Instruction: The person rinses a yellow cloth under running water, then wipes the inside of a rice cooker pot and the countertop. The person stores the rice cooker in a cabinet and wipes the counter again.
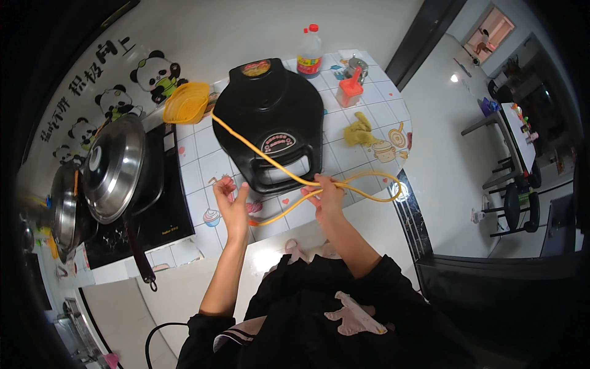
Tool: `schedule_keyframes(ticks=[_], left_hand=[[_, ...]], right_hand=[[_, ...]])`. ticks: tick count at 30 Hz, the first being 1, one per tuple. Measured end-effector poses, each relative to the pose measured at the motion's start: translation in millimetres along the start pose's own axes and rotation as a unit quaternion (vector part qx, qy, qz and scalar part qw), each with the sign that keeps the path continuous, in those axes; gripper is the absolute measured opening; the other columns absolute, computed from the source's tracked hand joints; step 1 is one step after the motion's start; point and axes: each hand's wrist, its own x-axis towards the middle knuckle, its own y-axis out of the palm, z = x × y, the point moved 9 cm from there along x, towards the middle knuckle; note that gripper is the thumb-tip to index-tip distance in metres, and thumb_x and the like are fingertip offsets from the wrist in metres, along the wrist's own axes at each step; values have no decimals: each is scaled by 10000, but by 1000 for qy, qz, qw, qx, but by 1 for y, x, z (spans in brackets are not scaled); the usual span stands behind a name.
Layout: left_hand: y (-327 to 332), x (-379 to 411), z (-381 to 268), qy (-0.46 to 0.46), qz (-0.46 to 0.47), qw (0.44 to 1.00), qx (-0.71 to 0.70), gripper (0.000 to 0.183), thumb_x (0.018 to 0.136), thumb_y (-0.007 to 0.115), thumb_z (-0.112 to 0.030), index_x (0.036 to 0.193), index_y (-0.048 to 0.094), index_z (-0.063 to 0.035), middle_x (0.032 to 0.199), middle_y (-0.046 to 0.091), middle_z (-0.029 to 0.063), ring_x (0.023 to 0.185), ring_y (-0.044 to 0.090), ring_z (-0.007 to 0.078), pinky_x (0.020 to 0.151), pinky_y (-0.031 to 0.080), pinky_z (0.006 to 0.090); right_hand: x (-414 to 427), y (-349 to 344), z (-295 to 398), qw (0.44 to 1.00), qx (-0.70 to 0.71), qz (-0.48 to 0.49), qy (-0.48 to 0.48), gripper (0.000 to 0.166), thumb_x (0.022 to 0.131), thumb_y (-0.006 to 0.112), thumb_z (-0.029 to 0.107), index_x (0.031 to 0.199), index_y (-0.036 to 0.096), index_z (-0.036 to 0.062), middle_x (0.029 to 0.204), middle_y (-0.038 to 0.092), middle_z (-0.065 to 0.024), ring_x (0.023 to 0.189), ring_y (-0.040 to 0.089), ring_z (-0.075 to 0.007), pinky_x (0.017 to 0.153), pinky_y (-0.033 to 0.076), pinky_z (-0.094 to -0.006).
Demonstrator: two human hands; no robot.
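A black electric baking pan (272, 110) with its lid down lies on the tiled counter, its handle towards me. From its left side a yellow power cord (258, 152) runs across the lid to my right hand (326, 191). My right hand grips the crossed strands near the handle's right corner, and a loop sticks out to the right. The cord's other end comes back left, with an orange-red part beside the wrist of my left hand (230, 198). My left hand is raised over the counter's front edge with fingers and thumb apart; whether it touches the cord end is unclear.
At left, a lidded wok (115, 168) sits on a black cooktop (170, 207), its handle jutting forward. A yellow plastic basket (186, 104) stands behind. To the right are a bottle (309, 57), a red-lidded container (349, 94), a metal pot (357, 67) and a yellow-green cloth (359, 131).
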Motion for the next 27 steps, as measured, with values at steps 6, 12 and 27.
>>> schedule_keyframes(ticks=[6,12,27], left_hand=[[20,-3,48,-228,71,968,-74,517,809,694,-345,1132,402,-66,1023,484,54,920,496,148,715,488,315],[39,14,77,-321,141,934,-72,644,776,720,-357,1230,404,-25,1048,564,82,962,542,166,684,491,293],[32,71,55,-366,187,856,-314,950,699,505,-775,1260,431,-13,1157,572,178,1012,575,305,921,433,439]], right_hand=[[26,-2,-32,991,7,72,116,188,756,669,172,795,515,71,792,521,-56,690,541,-148,670,518,-303],[33,22,-49,987,68,92,113,173,748,694,155,790,552,66,704,541,-53,665,555,-169,677,477,-296],[-34,30,55,988,8,13,-153,410,598,567,-100,988,489,-2,785,544,-60,647,541,-167,556,441,-268]])
